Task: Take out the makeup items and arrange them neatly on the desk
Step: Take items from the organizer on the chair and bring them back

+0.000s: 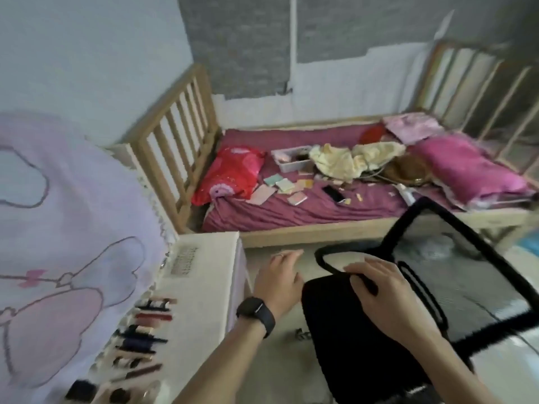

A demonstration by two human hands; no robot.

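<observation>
Several makeup items (pixel 145 328), mostly dark sticks and tubes, lie in a row on the white desk (pixel 204 287) at the lower left. My left hand (pixel 280 281), with a black watch on the wrist, hangs open in the air between the desk and a black office chair (pixel 350 330). My right hand (pixel 382 293) rests on the chair's armrest (pixel 329 265), fingers curled over it. A white box (pixel 291 160) with small things inside sits on the bed, with several small flat packets (pixel 280 185) scattered beside it.
A wooden bed (pixel 320 228) with a purple sheet fills the far side, carrying a red pillow (pixel 230 173), pink pillows (pixel 466 167), a cream cloth (pixel 350 158) and a phone (pixel 334 193). A lilac cartoon-print cloth (pixel 67 228) covers the left. The chair's mesh back (pixel 455 272) stands at right.
</observation>
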